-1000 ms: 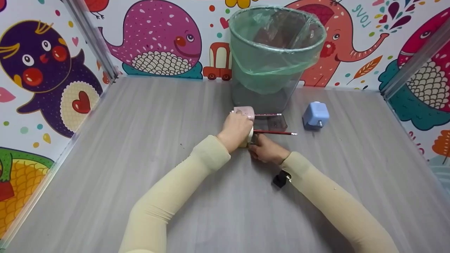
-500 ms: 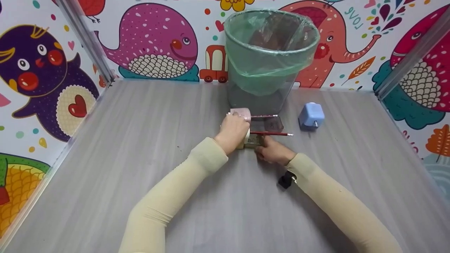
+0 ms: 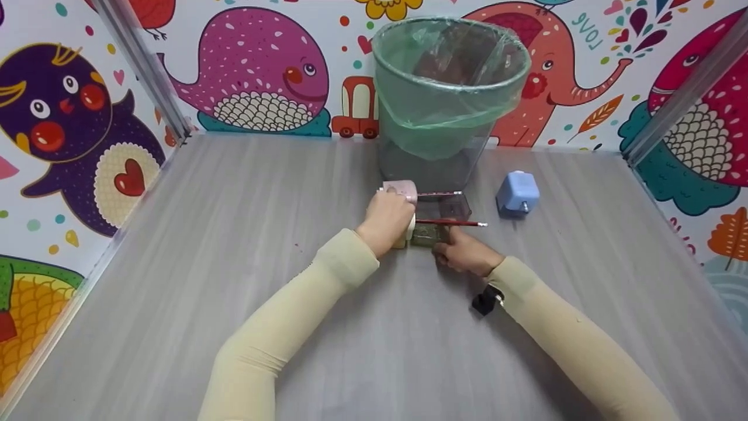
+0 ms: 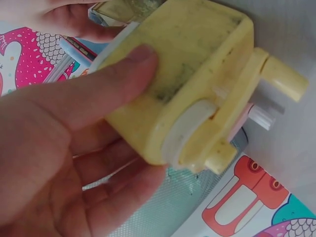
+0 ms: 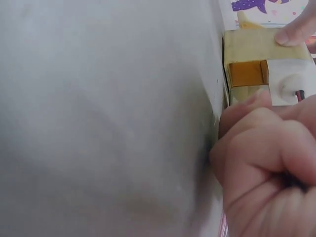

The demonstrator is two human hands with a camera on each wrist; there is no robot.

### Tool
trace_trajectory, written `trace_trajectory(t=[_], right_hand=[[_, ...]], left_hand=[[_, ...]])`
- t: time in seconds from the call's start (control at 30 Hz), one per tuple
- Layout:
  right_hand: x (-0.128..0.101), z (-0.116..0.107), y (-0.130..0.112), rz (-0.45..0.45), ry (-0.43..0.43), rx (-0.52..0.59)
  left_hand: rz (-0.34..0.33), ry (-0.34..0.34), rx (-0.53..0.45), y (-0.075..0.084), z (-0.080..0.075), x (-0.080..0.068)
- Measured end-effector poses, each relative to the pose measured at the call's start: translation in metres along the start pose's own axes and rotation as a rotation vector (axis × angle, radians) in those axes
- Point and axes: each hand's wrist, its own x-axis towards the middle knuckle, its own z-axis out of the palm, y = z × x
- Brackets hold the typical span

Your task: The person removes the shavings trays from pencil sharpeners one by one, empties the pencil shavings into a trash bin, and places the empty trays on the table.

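My left hand holds a yellow crank pencil sharpener, its thumb across one side and the other fingers beneath in the left wrist view. A red-and-black pencil sticks out of the sharpener's white front. My right hand pinches the outer end of the clear shavings drawer, which stands partly out below the pencil. In the right wrist view, an orange-brown opening shows in the yellow body; the curled right fingers hide most of the drawer.
Just behind stands a pink sharpener with a patterned pencil in it and a dark transparent drawer sticking out. A bin with a green liner is at the back. A blue sharpener stands to the right.
My right hand has moved right, drawing the clear drawer out of the yellow sharpener. My left hand keeps its hold on the sharpener. The head view has shifted slightly.
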Motion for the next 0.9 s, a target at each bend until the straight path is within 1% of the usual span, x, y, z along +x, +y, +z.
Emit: trace_trajectory(t=[0.1, 0.17, 0.27, 0.43, 0.57, 0.73, 0.9], right_hand=[[-0.002, -0.006, 0.002, 0.004, -0.001, 0.006], [-0.003, -0.009, 0.005, -0.005, -0.009, 0.021], [-0.004, -0.014, 0.009, -0.031, -0.030, 0.051], [-0.010, -0.025, 0.016, -0.048, -0.049, 0.064], [-0.016, -0.033, 0.021, -0.062, -0.074, 0.100], [-0.021, -0.043, 0.027, -0.049, -0.080, 0.115], [-0.026, -0.057, 0.033, -0.014, -0.041, 0.070]], left_hand=[[0.003, 0.002, -0.008, -0.001, -0.001, 0.001], [0.001, 0.004, -0.008, -0.001, -0.001, 0.002], [0.001, -0.011, -0.006, -0.001, -0.001, 0.001], [0.001, -0.015, -0.013, -0.001, 0.000, 0.000], [0.001, -0.017, 0.007, 0.000, 0.000, 0.000], [0.012, -0.025, 0.033, 0.001, 0.000, 0.001], [0.010, -0.029, 0.029, 0.000, 0.000, 0.000]])
